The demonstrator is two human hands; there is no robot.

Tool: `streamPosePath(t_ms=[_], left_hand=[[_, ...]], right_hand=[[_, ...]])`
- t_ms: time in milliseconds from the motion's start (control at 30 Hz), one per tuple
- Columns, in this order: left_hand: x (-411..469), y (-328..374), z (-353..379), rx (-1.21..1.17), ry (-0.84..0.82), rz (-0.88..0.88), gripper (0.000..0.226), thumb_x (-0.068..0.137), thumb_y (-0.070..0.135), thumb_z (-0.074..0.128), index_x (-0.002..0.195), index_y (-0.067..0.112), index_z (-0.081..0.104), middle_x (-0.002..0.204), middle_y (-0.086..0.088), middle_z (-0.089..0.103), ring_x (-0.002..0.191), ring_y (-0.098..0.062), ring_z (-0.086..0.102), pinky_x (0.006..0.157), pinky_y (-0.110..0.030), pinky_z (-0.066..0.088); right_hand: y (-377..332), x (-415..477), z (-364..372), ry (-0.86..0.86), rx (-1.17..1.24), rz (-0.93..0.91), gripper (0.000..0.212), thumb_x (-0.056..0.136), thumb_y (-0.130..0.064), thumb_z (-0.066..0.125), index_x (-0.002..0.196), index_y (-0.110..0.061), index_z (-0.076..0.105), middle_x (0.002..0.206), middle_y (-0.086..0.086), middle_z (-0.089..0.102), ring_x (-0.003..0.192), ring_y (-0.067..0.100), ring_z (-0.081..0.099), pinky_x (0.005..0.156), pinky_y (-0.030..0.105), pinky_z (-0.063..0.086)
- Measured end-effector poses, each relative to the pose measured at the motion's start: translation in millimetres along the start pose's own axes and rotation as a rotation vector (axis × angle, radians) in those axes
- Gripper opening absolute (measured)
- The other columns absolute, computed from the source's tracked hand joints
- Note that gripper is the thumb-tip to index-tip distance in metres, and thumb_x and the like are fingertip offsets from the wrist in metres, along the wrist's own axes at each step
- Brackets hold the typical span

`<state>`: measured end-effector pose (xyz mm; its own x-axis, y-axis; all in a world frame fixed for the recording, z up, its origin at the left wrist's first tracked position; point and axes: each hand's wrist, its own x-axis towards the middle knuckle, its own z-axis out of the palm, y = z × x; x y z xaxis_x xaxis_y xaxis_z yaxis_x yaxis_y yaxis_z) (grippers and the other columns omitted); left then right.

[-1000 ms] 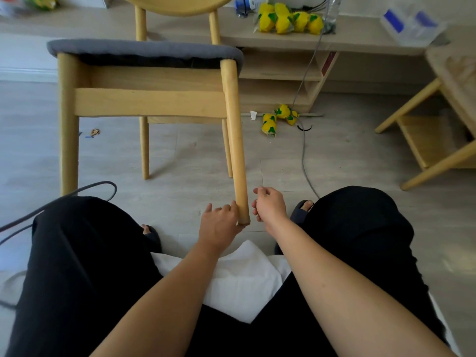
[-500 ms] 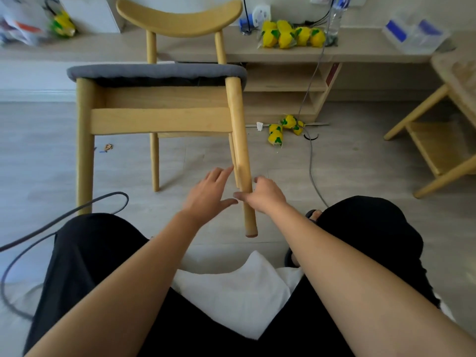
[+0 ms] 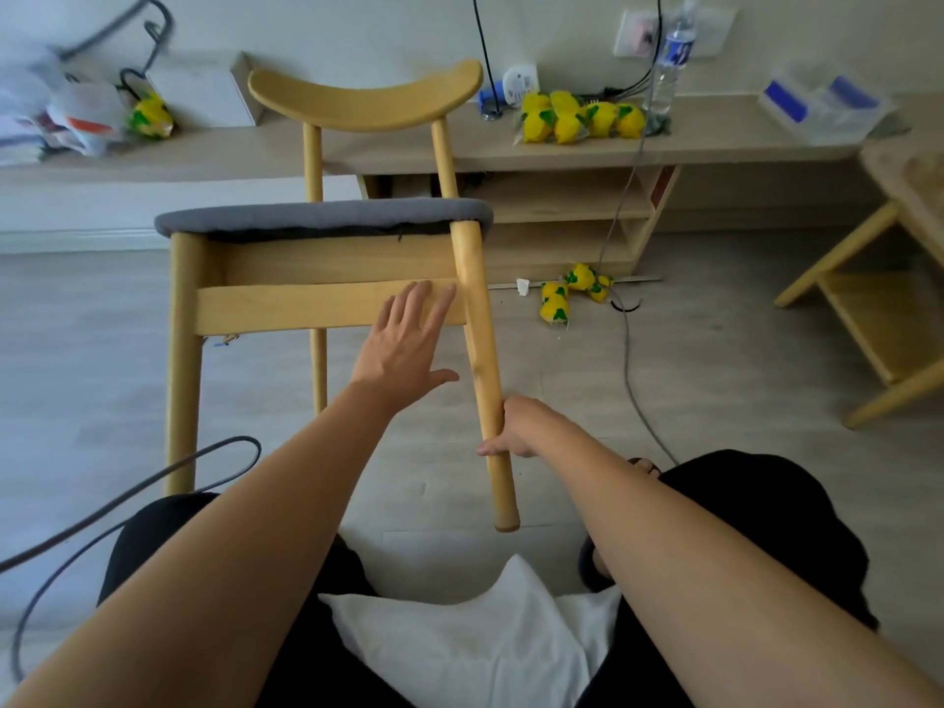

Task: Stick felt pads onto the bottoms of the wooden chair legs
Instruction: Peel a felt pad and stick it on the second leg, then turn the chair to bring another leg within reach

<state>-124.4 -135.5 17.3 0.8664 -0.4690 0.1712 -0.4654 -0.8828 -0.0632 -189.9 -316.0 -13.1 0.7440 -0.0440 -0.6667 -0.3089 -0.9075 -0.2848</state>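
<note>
Because only the right hand has hold of the chair, the likeliest slip is a twist. The leg it wraps, at the centre of the frame, appears lifted off the floor, so a loosened grip could let the chair swing or drop towards the person's knees at the bottom of the frame. The cable looping at lower left, close by the other front leg, could snag if the chair is turned. A pad pressed on while the leg wobbles may sit off-centre. The right hand's fingers curl tight round the leg's lower part, a little above its foot, with one fingertip showing on the leg's left side. The left hand is spread flat, fingers straight and apart, over the right end of the rail; whether it touches the rail cannot be told. No loose pad shows in either hand. The foot's tip looks slightly darker, perhaps a pad, but it is too small to tell.
</note>
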Motion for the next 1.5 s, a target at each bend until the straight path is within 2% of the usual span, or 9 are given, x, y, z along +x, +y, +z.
streamPosePath(t_ms=[167, 367, 667, 767, 867, 1067, 1200, 1300, 1500], left_hand=[[4.8, -3.6, 12.8, -0.064, 0.006, -0.150, 0.111, 0.087, 0.065, 0.063, 0.161, 0.016, -0.004, 0.169, -0.015, 0.001, 0.156, -0.034, -0.002, 0.125, -0.052, 0.003], [10.7, -8.9, -0.2, -0.087, 0.033, -0.185, 0.088, 0.086, 0.061, 0.067, 0.154, 0.017, 0.031, 0.141, -0.012, 0.042, 0.131, -0.035, 0.038, 0.112, -0.055, 0.031], [-47.0, 8.9, -7.5, -0.149, -0.069, -0.257, 0.077, 0.068, 0.063, 0.082, 0.131, 0.029, 0.051, 0.126, -0.006, 0.045, 0.116, -0.032, 0.041, 0.097, -0.050, 0.039], [-66.3, 16.9, -2.6, -0.132, -0.072, -0.249, 0.077, 0.066, 0.063, 0.083, 0.128, 0.027, 0.054, 0.123, -0.008, 0.047, 0.113, -0.033, 0.043, 0.093, -0.050, 0.040], [-86.4, 24.5, -0.6, -0.120, -0.019, -0.234, 0.075, 0.062, 0.060, 0.087, 0.120, 0.021, 0.062, 0.117, -0.011, 0.053, 0.106, -0.036, 0.048, 0.086, -0.050, 0.042], [-112.1, 24.7, 1.1, -0.036, 0.056, -0.069, 0.068, 0.068, 0.063, 0.083, 0.117, 0.020, 0.065, 0.108, -0.008, 0.059, 0.098, -0.032, 0.056, 0.078, -0.046, 0.049], [-118.7, 12.5, 3.9, -0.046, 0.330, 0.128, 0.065, 0.079, 0.063, 0.076, 0.121, 0.017, 0.058, 0.110, -0.007, 0.053, 0.096, -0.028, 0.055, 0.080, -0.041, 0.045], [-115.9, 1.9, -5.0, -0.012, 0.495, 0.073, 0.080, 0.080, 0.068, 0.067, 0.141, 0.022, 0.043, 0.136, -0.013, 0.042, 0.124, -0.033, 0.043, 0.104, -0.046, 0.034], [-117.1, -10.1, -15.1, 0.086, 0.173, -0.023, 0.136, 0.061, 0.074, 0.079, 0.163, 0.020, 0.007, 0.167, -0.016, 0.014, 0.155, -0.037, 0.011, 0.122, -0.061, 0.000]], right_hand=[[2.2, -0.9, 2.8, -0.007, 0.006, -0.005, 0.080, 0.083, -0.053, 0.078, 0.142, -0.009, 0.048, 0.129, 0.011, 0.062, 0.113, 0.031, 0.062, 0.099, 0.044, 0.052], [9.5, -5.9, 12.7, 0.018, -0.045, -0.002, 0.081, 0.076, -0.063, 0.079, 0.136, -0.015, 0.053, 0.119, 0.005, 0.065, 0.104, 0.026, 0.065, 0.092, 0.043, 0.055], [6.8, -24.9, 31.3, -0.230, -0.218, 0.068, 0.080, 0.069, -0.050, 0.091, 0.131, -0.011, 0.057, 0.124, 0.006, 0.066, 0.111, 0.028, 0.065, 0.097, 0.044, 0.055], [6.4, -19.7, -24.0, -0.223, -0.024, 0.146, 0.057, 0.088, -0.034, 0.079, 0.134, -0.006, 0.060, 0.120, 0.014, 0.066, 0.104, 0.027, 0.065, 0.092, 0.040, 0.056], [-5.7, -24.1, -91.1, 0.164, 0.422, 0.166, 0.027, 0.099, -0.030, 0.062, 0.109, -0.005, 0.063, 0.076, 0.007, 0.053, 0.059, 0.018, 0.045, 0.045, 0.023, 0.038], [-63.0, -35.1, -87.5, 0.194, 0.712, 0.195, 0.069, 0.088, -0.078, 0.045, 0.118, -0.016, 0.058, 0.089, 0.006, 0.055, 0.067, 0.018, 0.046, 0.058, 0.031, 0.041], [-61.9, -23.0, -78.4, 0.231, 0.804, 0.173, 0.067, 0.080, -0.074, 0.061, 0.118, -0.018, 0.064, 0.085, 0.003, 0.058, 0.066, 0.018, 0.049, 0.052, 0.031, 0.038], [-55.3, -18.7, -77.8, 0.265, 0.798, 0.129, 0.066, 0.081, -0.069, 0.063, 0.120, -0.017, 0.064, 0.081, 0.002, 0.056, 0.065, 0.018, 0.049, 0.050, 0.029, 0.036], [-45.2, -24.7, -62.7, 0.214, 0.775, 0.115, 0.058, 0.083, -0.072, 0.059, 0.103, -0.017, 0.062, 0.070, 0.003, 0.049, 0.054, 0.017, 0.040, 0.039, 0.020, 0.029]])
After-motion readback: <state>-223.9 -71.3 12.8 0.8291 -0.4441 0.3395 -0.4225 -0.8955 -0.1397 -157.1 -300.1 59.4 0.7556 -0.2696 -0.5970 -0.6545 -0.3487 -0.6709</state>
